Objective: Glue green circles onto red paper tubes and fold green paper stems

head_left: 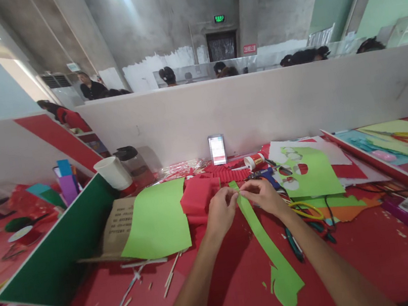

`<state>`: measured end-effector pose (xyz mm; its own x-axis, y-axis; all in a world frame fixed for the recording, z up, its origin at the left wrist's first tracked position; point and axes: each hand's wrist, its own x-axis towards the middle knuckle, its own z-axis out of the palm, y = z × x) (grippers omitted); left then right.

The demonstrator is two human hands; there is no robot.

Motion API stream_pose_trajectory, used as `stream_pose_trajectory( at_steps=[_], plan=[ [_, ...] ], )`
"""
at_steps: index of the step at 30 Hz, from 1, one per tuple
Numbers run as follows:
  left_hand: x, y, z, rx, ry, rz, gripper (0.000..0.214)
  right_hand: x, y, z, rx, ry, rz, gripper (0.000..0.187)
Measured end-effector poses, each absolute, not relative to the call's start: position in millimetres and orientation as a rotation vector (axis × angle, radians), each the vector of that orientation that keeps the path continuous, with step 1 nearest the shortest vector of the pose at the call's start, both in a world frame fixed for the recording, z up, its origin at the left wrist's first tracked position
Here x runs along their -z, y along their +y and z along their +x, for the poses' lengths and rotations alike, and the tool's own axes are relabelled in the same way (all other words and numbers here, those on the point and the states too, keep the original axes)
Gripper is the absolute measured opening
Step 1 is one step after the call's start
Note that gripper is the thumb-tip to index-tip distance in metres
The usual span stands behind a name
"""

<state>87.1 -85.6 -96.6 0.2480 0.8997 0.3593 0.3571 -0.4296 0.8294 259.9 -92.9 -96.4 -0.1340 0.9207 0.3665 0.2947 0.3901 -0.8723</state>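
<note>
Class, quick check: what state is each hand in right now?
Left hand: closed, pinching the green strip near its top.
Right hand: closed, pinching it there too.

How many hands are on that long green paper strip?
2: the left hand pinches the green strip near its far end, the right hand right beside it. No others show there.

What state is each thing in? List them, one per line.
Green strip: cut out, pinched near its far end
Left hand: pinching the strip
Right hand: pinching the strip
Phone: upright, screen lit
Left green sheet: no holes visible
Right green sheet: holes cut through
Exit sign: lit
Jug: lid on
</note>
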Motion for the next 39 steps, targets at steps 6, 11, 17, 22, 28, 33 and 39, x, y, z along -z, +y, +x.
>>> stream_pose_trajectory(
  at_steps=[6, 11, 17, 22, 28, 33, 39],
  plan=[
    [96.3, -87.6, 87.9, -1.119, 1.130, 1.947, 0.015, 94.6, -95.4, 258.0, -0.716, -1.711, -1.113, 0.015],
    [97.9, -87.4, 86.3, -1.124, 1.155, 2.023, 0.012, 96.2, -96.0, 256.5, -0.698, -1.726, -1.114, 0.012],
    [96.9, -87.8, 87.7, -1.182, 1.045, 2.005, 0.017, 99.7, -92.1, 258.0, -0.781, -1.574, -1.074, 0.017],
    [97.1, -87.9, 88.8, -1.215, 1.020, 1.981, 0.020, 97.8, -91.0, 260.0, -0.832, -1.472, -1.061, 0.018],
    [101.2, -83.0, 88.0, -1.283, 1.053, 1.846, 0.020, 96.1, -92.3, 261.8, -1.001, -1.468, -0.994, 0.023],
    [103.6, -79.4, 88.0, -1.283, 1.050, 1.884, 0.019, 97.6, -91.1, 263.6, -0.858, -1.570, -1.031, 0.020],
    [103.9, -79.4, 87.2, -1.323, 1.065, 1.966, 0.015, 98.0, -90.4, 262.7, -0.658, -1.654, -1.037, 0.015]
  ],
)
